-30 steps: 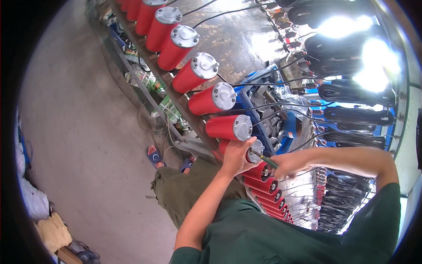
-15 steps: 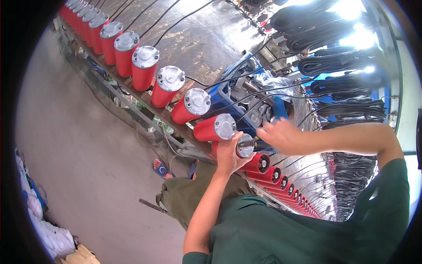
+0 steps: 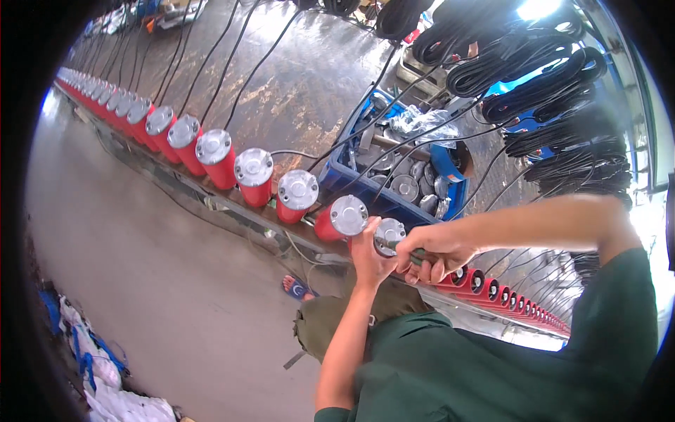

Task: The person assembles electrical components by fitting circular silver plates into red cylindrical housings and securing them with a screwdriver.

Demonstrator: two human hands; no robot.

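1. Cylinders: plain bright red; those towards the right show dark insides with pale centres.
2. Caps: silver-grey, with small dark spots near the rim.
3. Tool handle: dark green.
4. Bin: blue; discs inside it, dull grey.
5. Cable coils: black.
6. Bench: dark grey-brown, blotched with tan.
7. Shirt: plain dark green; trousers, olive.
8. Slipper: blue, with a white mark.
9. Floor: greyish beige.

Bin behind cylinders; discs inside
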